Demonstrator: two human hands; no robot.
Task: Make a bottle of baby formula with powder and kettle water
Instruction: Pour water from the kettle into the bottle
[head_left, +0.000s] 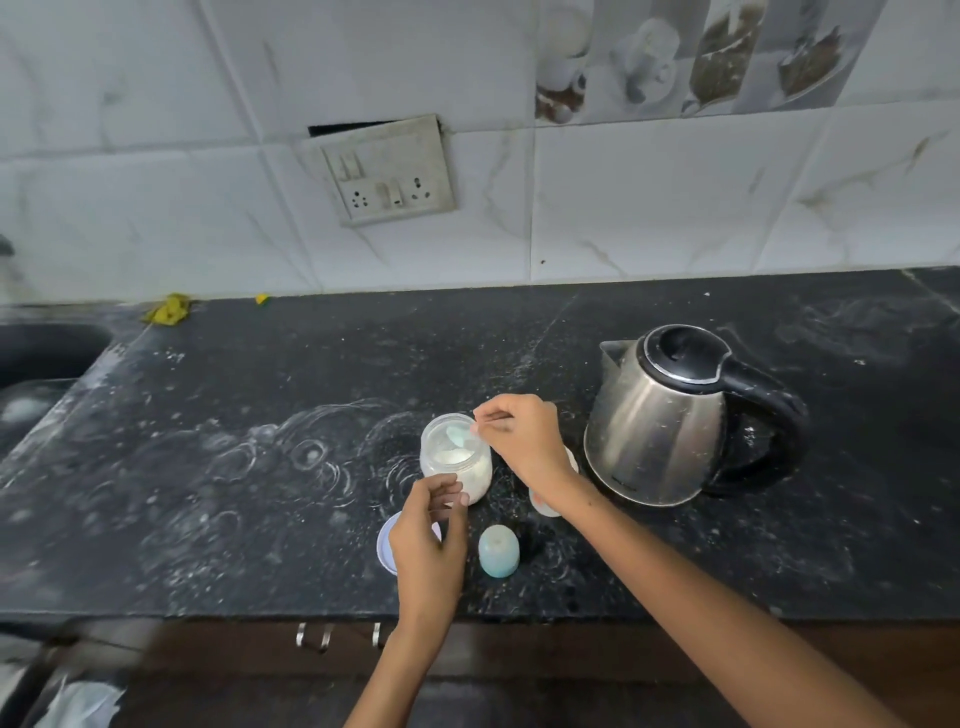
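A clear powder jar (457, 460) stands open on the black counter (260, 415), partly filled with white powder. My right hand (524, 441) pinches the handle of a pale green scoop (460, 434), whose bowl sits inside the jar's mouth. The fingers and thumb of my left hand (428, 540) curl against the jar's near lower side. The jar's white lid (384, 545) lies flat, partly under my left hand. A teal bottle cap (498, 552) stands just right of it. The baby bottle (544, 506) is mostly hidden behind my right wrist. A steel kettle (660, 415) with a black lid and handle stands to the right.
A dark sink (47, 353) is set into the counter at the far left. A socket plate (387, 174) is on the tiled wall. Yellow scraps (169, 310) lie at the counter's back edge. Drawer handles (317, 636) show below the front edge.
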